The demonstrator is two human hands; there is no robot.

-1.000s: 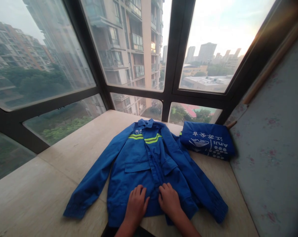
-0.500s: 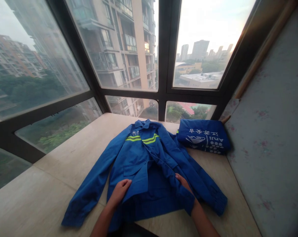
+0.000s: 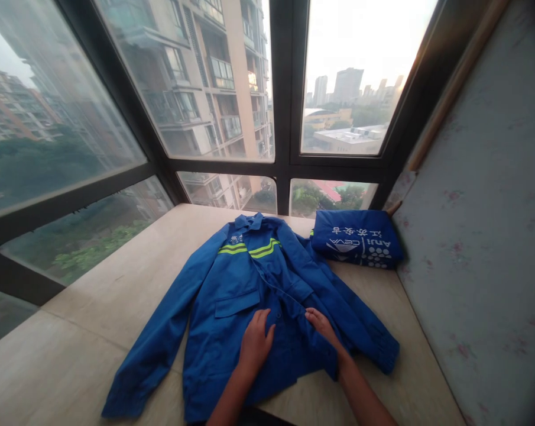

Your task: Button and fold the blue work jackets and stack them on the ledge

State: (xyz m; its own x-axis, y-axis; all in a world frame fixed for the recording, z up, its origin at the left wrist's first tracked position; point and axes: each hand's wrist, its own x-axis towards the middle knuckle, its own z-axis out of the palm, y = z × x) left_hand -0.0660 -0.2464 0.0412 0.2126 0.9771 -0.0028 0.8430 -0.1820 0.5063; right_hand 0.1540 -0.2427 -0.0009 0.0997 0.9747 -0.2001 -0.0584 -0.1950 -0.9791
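A blue jacket (image 3: 218,343) with yellow-green stripes lies spread out, its collar toward the window and its sleeves angled out to both sides. My left hand (image 3: 256,340) rests on the lower front near the middle, fingers apart, with no cloth gripped. To the right, my right hand (image 3: 321,325) pinches the edge of the jacket's other front panel, and part of that panel drapes over the wrist. The left panel lies flat, with its pocket flap showing.
A folded blue garment (image 3: 356,239) with white lettering sits at the back right, by the patterned wall (image 3: 480,248). The pale sill (image 3: 94,307) carries the jacket. Dark window frames (image 3: 285,118) stand behind.
My left hand has let go of the left panel's edge and moved right and up onto the jacket. That panel now lies flatter. My right hand still holds its edge. The view has shifted slightly.
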